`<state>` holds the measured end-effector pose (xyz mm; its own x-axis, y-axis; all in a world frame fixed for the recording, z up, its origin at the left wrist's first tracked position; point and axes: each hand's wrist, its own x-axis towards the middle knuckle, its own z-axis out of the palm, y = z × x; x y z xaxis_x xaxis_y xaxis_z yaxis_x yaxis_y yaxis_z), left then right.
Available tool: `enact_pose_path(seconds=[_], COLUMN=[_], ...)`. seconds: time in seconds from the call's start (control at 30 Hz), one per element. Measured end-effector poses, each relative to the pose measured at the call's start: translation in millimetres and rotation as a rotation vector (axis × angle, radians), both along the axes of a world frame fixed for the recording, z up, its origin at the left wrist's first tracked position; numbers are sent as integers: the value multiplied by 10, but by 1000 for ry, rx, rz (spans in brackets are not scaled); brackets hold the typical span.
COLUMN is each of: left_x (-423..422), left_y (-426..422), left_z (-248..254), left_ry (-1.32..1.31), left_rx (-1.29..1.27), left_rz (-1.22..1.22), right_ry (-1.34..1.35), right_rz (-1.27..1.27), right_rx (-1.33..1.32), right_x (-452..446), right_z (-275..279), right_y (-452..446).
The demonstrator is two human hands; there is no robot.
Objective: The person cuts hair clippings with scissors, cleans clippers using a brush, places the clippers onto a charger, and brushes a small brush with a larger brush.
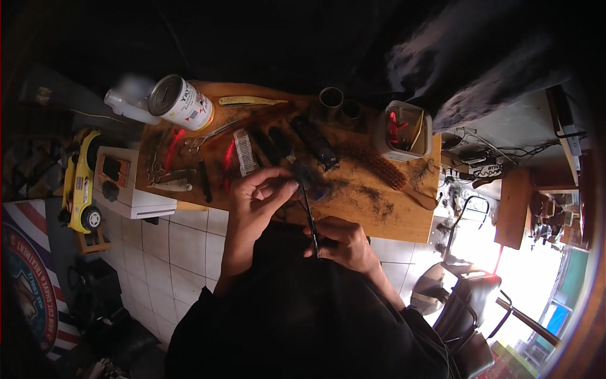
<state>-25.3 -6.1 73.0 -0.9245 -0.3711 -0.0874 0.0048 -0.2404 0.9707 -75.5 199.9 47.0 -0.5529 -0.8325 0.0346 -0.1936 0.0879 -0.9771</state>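
My right hand (344,243) grips a dark pair of scissors (310,218) by its handles. The blades point up and away toward my left hand (262,196). Thumb and fingers of the left hand are pinched together, with the fingertips close by the blade tips. A fuzzy dark tuft of hair (308,175) shows just beyond those fingertips. Whether the left fingers hold this hair or it lies on the table behind them, I cannot tell. Both hands are over the near edge of the wooden table (404,221).
On the table are a brush (385,170), black clippers (314,142), a comb (244,151), a white can (181,103), a plastic container (407,129), a straight razor (249,101) and scattered hair. A white cabinet (142,196) stands left, a chair (470,303) at right.
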Motion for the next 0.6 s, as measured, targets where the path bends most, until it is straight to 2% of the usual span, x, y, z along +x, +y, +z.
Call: enact_pose_path(seconds=[0.13, 0.37, 0.6], left_x=[-5, -3, 46], left_y=[25, 48, 10], left_z=[8, -15, -2], left_ry=[-9, 5, -113], left_rx=[-29, -98, -93], left_rz=[-20, -111, -252], right_ry=[77, 2, 12], right_rz=[-18, -24, -14], right_rx=[-78, -65, -112], right_x=[-17, -17, -44], right_z=[39, -29, 11], right_y=[-40, -12, -19])
